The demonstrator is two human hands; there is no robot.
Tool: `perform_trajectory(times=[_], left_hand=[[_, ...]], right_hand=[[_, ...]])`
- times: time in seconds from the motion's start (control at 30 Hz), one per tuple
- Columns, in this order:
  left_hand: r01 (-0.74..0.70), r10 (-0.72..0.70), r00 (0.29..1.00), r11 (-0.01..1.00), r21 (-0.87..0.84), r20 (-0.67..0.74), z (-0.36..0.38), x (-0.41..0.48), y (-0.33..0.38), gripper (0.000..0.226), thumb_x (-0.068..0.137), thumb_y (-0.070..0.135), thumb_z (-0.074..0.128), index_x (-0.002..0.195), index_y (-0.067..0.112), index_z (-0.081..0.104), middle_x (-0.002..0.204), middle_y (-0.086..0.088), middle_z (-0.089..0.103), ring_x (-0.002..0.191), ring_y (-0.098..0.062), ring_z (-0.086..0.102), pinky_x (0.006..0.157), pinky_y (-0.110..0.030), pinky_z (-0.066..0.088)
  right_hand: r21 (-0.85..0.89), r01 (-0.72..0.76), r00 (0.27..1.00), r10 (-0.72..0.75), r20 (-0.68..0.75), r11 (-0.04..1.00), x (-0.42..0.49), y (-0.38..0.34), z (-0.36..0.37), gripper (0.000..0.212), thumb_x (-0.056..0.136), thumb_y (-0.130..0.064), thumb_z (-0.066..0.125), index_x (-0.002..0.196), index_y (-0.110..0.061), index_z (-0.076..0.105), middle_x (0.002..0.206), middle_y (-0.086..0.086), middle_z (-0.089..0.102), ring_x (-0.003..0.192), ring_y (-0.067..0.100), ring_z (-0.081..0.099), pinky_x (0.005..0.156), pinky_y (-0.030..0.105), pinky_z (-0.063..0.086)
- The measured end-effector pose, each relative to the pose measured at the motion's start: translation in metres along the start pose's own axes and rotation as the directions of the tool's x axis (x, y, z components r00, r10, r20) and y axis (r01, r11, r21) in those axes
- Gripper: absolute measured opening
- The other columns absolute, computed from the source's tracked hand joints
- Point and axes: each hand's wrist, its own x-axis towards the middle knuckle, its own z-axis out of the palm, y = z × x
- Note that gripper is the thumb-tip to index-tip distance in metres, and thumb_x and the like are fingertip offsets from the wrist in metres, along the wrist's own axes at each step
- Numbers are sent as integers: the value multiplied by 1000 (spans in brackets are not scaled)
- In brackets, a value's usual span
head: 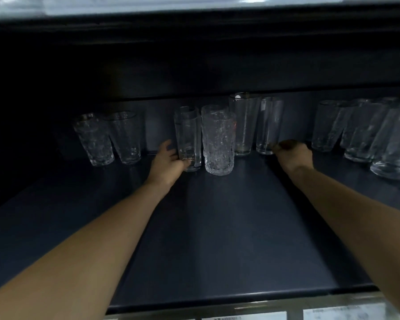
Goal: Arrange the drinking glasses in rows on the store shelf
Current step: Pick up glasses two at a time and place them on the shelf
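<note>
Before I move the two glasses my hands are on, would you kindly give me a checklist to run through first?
1. Grip of the left hand on the clear glass: ok, the fingers wrap its lower part.
2. Grip of the right hand on the slim glass: cannot tell. The curled fingers reach its base, but the hold is unclear.
3. Both glasses upright: ok.
4. Room beside the clear glass: not ok. The textured glass stands tight beside it.
5. Bare shelf in front for sliding: ok.
</note>
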Motion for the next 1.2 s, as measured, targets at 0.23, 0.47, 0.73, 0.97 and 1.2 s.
perform_trajectory(times=[0.23, 0.47, 0.73, 0.97, 1.2], left_hand=[[89, -90, 958, 996, -15, -274, -13, -11, -8, 32, 84, 1, 59, 116, 4, 66, 115, -10, 68, 108, -26, 63, 93, -30, 49], [293, -290, 956, 954, -64, 45, -35, -84, 28, 18, 93, 6, 57, 93, 19, 70, 96, -6, 69, 90, -19, 63, 73, -26, 51], [107, -62, 867, 992, -63, 494, -17, -198, 90, 12, 92, 16, 67, 97, 25, 74, 104, 4, 73, 103, -9, 67, 101, -32, 50], [152, 7, 771, 969, -194, 636, 63, -254, 129, 11, 91, 18, 68, 99, 25, 73, 105, -1, 74, 99, -14, 71, 99, -41, 53], [105, 56, 751, 973, -204, 658, 158, -283, 162, 19, 92, 12, 67, 108, 21, 63, 107, -4, 72, 103, -16, 69, 94, -37, 55]], right_hand=[[40, -70, 996, 68, 55, 997, -46, -1, -21, 37, 96, -31, 60, 126, -9, 64, 124, 14, 64, 109, 29, 60, 84, 22, 42], [280, -232, 938, 138, 319, 932, -111, -4, -63, 6, 89, -27, 71, 94, -26, 72, 111, -3, 70, 109, 16, 63, 103, 30, 47], [508, -209, 974, 132, 185, 836, -239, -15, -196, 30, 85, -31, 68, 110, -15, 71, 107, 8, 75, 104, 19, 71, 94, 35, 51], [354, -202, 977, 215, 3, 913, -325, 21, -285, 35, 80, -42, 68, 111, -27, 72, 107, -5, 75, 103, 12, 70, 94, 35, 53], [419, -201, 957, 269, -111, 885, -309, 76, -352, 36, 80, -42, 72, 113, -27, 70, 109, -6, 74, 106, 13, 69, 96, 39, 53]])
